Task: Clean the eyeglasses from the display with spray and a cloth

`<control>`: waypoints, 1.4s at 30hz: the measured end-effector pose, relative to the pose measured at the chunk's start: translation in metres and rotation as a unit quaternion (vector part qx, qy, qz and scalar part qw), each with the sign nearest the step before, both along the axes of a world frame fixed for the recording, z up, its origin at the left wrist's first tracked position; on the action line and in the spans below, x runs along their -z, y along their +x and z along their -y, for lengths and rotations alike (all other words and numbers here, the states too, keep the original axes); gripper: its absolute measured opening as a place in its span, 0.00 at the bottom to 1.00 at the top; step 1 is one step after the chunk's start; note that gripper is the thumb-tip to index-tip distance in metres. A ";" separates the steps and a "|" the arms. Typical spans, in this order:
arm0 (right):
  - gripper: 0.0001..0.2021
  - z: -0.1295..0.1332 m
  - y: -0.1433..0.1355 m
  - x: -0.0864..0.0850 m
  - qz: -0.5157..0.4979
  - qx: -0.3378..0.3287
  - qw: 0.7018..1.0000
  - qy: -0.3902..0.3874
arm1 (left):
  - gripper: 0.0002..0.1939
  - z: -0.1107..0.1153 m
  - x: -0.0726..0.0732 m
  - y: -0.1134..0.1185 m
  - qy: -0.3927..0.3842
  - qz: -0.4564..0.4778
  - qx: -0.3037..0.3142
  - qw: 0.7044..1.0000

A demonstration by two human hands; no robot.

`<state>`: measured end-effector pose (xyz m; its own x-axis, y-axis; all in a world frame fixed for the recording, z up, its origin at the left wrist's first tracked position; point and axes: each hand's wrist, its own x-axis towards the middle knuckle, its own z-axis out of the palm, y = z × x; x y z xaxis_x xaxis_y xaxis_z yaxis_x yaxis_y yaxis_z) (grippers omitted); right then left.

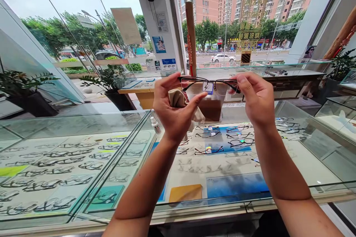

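Both of my hands hold a pair of eyeglasses (210, 81) up at chest height, above the glass counter. Its frame is dark along the top, and a small white and blue tag hangs by the nose bridge. My left hand (175, 109) grips the left end with its fingers, while its thumb points toward the tag. Tucked in that same palm is a beige cleaning cloth (178, 99), which droops below the hand. With thumb and fingers pinched, my right hand (257, 96) has the right end of the frame.
Below my arms, a glass display counter (189, 203) holds rows of eyeglasses. A small white spray bottle (155, 125) stands left of my left wrist. Potted plants (109, 77), a further glass case (294, 72) and tall windows lie beyond.
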<state>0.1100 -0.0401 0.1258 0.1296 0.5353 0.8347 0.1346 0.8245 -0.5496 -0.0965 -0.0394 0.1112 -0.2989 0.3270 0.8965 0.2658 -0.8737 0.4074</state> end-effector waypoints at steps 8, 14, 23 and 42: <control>0.19 -0.007 0.005 0.001 -0.035 -0.101 0.991 -0.084 | 0.36 0.001 0.002 0.001 -0.016 0.020 -0.019 0.999; 0.20 -0.010 0.002 0.003 -0.048 -0.135 0.982 -0.124 | 0.36 -0.001 0.002 0.000 -0.012 0.013 0.007 1.000; 0.07 -0.011 0.001 0.004 -0.057 -0.200 0.967 -0.144 | 0.34 0.000 0.001 0.000 -0.013 0.028 -0.018 0.999; 0.20 -0.012 -0.022 0.014 -0.042 -0.161 0.985 -0.054 | 0.35 -0.014 0.005 -0.008 -0.085 0.011 0.048 0.995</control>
